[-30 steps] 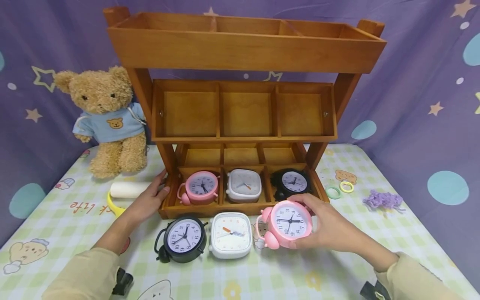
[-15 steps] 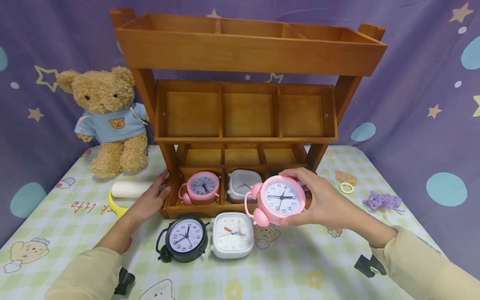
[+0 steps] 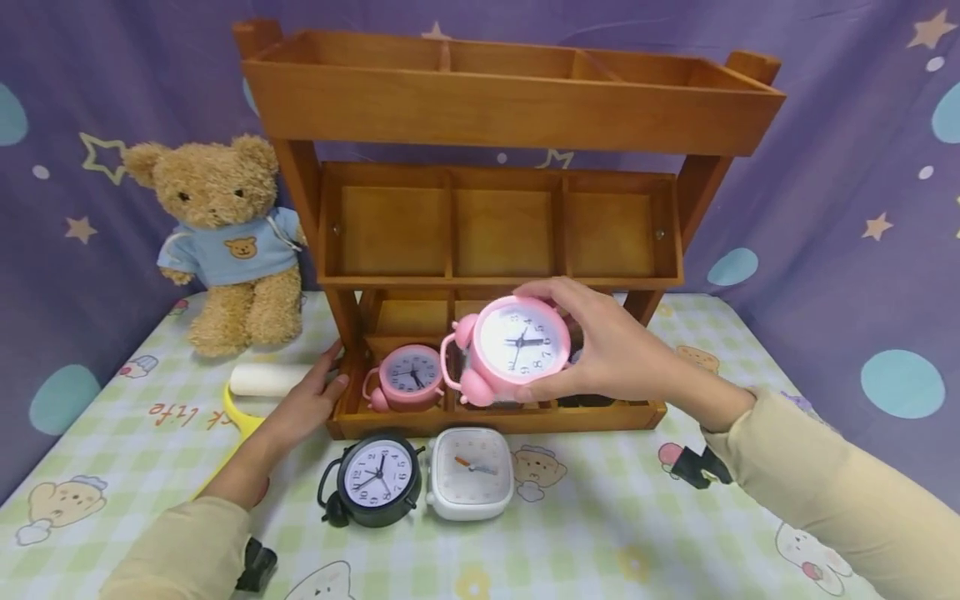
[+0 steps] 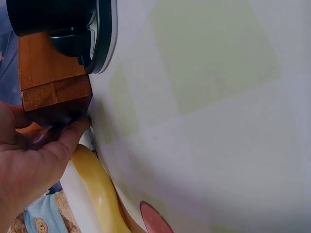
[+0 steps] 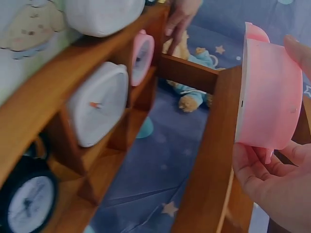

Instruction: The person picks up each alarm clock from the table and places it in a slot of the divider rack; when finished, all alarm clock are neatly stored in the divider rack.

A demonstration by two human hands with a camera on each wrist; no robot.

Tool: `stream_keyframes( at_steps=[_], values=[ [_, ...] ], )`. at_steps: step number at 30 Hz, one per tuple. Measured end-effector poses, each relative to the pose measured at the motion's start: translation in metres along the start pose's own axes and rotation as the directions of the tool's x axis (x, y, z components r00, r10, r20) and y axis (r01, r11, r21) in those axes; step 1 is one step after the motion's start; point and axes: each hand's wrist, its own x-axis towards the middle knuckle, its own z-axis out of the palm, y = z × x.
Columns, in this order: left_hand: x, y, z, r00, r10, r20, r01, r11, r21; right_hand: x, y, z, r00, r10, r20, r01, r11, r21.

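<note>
My right hand [image 3: 600,350] grips a pink twin-bell alarm clock [image 3: 517,346] and holds it in the air in front of the lowest tier of the wooden shelf [image 3: 495,421]. In the right wrist view the same pink clock [image 5: 269,94] shows edge-on against my palm. My left hand [image 3: 307,400] rests with straight fingers on the shelf's lower left corner [image 4: 56,94]. A second pink clock [image 3: 408,377] stands in the lowest tier's left compartment. A black round clock [image 3: 375,481] and a white square clock [image 3: 471,472] lie on the table in front.
A teddy bear [image 3: 221,242] sits at the back left. Beside my left hand lie a white roll [image 3: 266,379] and a yellow ring [image 3: 240,417]. The shelf's middle tier [image 3: 498,229] and top tray [image 3: 510,92] hold nothing. Purple cloth hangs behind.
My right hand has lifted the pink clock off the table and carried it up and to the left, in front of the lowest tier. My left hand has stayed on the shelf corner.
</note>
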Motion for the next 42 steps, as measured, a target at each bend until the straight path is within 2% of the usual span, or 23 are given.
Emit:
stream_keyframes(
  at_steps=[8, 25, 35, 42],
  values=[
    [0.0, 0.001, 0.0, 1.0, 0.0, -0.01, 0.0, 1.0, 0.015, 0.037, -0.013, 0.0, 0.996, -0.049, -0.08, 0.049, 0.999, -0.004],
    [-0.001, 0.0, 0.002, 0.998, 0.055, -0.043, -0.055, 0.998, 0.008, 0.106, -0.027, 0.01, 0.959, -0.06, -0.275, 0.04, 0.996, -0.077],
    [-0.001, -0.002, 0.002, 0.998, 0.056, -0.043, -0.055, 0.998, 0.013, 0.136, -0.035, 0.022, 0.96, -0.121, -0.254, 0.075, 0.98, -0.185],
    [-0.001, -0.001, 0.001, 0.998, 0.048, -0.038, -0.047, 0.999, 0.01, 0.151, -0.042, 0.032, 0.974, -0.069, -0.218, 0.02, 0.976, -0.216]
  ],
)
